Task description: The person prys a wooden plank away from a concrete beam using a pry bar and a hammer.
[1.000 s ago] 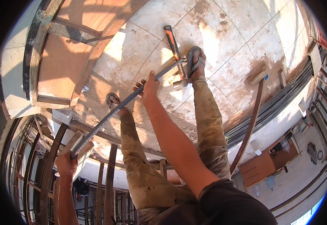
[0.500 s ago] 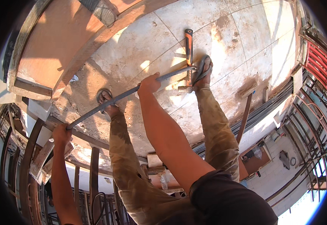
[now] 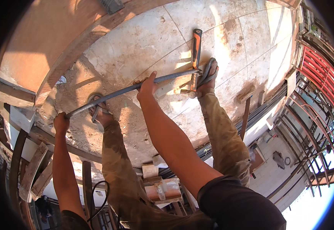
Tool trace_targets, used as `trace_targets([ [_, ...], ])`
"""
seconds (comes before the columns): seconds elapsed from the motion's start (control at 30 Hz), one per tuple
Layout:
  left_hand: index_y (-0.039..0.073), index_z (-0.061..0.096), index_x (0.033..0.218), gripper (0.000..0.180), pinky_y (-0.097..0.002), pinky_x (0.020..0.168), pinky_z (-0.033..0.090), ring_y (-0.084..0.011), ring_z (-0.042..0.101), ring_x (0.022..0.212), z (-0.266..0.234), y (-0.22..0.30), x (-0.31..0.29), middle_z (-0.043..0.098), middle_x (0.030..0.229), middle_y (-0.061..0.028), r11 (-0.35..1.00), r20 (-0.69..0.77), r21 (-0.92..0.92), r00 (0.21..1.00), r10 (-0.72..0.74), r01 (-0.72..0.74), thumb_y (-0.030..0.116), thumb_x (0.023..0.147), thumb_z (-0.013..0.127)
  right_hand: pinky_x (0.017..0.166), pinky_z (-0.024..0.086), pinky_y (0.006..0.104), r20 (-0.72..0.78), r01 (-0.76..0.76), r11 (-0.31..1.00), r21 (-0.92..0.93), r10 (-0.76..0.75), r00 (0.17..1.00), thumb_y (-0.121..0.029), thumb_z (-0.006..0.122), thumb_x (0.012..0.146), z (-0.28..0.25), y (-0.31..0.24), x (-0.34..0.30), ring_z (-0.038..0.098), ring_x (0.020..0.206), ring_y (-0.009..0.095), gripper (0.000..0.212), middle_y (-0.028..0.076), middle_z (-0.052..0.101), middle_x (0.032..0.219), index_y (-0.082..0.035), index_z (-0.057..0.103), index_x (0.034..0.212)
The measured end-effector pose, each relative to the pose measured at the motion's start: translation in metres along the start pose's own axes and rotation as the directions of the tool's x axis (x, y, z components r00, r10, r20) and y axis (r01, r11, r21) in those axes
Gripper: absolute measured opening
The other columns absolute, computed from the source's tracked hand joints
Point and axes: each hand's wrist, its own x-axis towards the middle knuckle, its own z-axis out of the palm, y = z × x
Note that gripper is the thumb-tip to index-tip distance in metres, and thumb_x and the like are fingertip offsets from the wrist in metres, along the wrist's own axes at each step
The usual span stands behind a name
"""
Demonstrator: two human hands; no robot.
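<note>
Open concrete floor (image 3: 136, 42) is left at upper centre. The centre is crossed by the steel bar (image 3: 136, 87), with a hammer (image 3: 195, 53) at its right end. The lower right is crowded by stacked rods (image 3: 259, 111).

Grey steel rod (image 3: 136, 87), orange-and-black hammer handle (image 3: 196, 42), stained olive trousers (image 3: 222, 130).

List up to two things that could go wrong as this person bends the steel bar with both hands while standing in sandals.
1. The steel bar may spring back if the left hand or right hand loses its grip.
2. The right foot in an open sandal rests by the bar's bent end and the hammer; a slip could hurt the toes.
</note>
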Motion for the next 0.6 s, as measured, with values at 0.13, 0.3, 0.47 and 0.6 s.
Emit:
trace_targets([
  [0.13,0.009,0.070,0.086,0.017,-0.0546,0.080,0.050,-0.0449,0.068,0.087,0.031,-0.023,0.007,0.071,0.088,-0.0203,0.999,0.019,0.036,0.999,-0.035,0.035,0.026,0.086,0.069,0.068,0.061,0.0477,0.116,-0.095,0.995,-0.037,0.099,0.988,-0.054,0.057,0.101,-0.004,0.010,-0.002,0.063,0.067,0.029,0.050,0.011,0.054,0.080,-0.004,0.049,0.098],
  [0.3,0.009,0.069,0.084,0.016,-0.0564,0.080,0.049,-0.0437,0.068,0.087,0.040,-0.020,-0.004,0.071,0.087,-0.0182,0.999,-0.007,0.013,0.999,-0.049,0.049,0.025,0.085,0.068,0.078,0.060,0.0510,0.143,-0.207,0.978,0.017,0.203,0.969,-0.042,0.054,0.105,-0.009,0.010,0.001,0.063,0.074,0.030,0.039,0.009,0.051,0.078,-0.006,0.049,0.093],
  [0.47,0.008,0.065,0.087,0.018,-0.0573,0.077,0.049,-0.0460,0.067,0.083,0.016,0.010,-0.095,0.069,0.086,-0.0191,0.992,-0.021,0.097,0.997,-0.077,0.078,0.026,0.088,0.068,0.073,0.059,0.0518,0.168,-0.184,0.983,0.010,0.179,0.969,-0.030,0.058,0.103,-0.042,0.009,-0.012,0.057,0.066,0.027,0.029,0.008,0.049,0.074,-0.007,0.046,0.089],
  [0.6,0.007,0.061,0.083,0.024,-0.0557,0.073,0.049,-0.0444,0.067,0.081,-0.010,0.052,-0.187,0.068,0.080,-0.0189,0.986,0.207,-0.047,0.967,-0.149,0.162,0.029,0.091,0.065,0.066,0.059,0.0503,0.113,-0.169,0.984,-0.063,0.175,0.978,-0.025,0.059,0.099,-0.078,-0.003,-0.015,0.051,0.059,0.025,0.026,0.008,0.046,0.069,-0.007,0.044,0.085],
])
